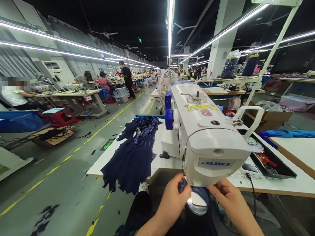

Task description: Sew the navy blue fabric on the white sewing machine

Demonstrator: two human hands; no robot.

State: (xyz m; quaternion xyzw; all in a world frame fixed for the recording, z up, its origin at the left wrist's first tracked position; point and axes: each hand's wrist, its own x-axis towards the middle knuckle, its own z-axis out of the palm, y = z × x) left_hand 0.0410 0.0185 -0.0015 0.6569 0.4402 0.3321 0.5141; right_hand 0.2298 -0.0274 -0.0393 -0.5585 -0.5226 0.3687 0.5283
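Observation:
A white Juki sewing machine stands on the white table in front of me. Under its head lies a small piece of navy fabric on the lit machine bed. My left hand pinches the fabric's left end, fingers closed. My right hand grips the fabric's right side just below the machine head, fingers curled. A pile of navy fabric pieces hangs over the table's left edge, apart from both hands.
A white fan stands behind the machine. A black tray with small items lies right of it, near thread cones on a stand. Other people sit and stand at tables across a yellow-lined aisle. Fabric scraps litter the floor.

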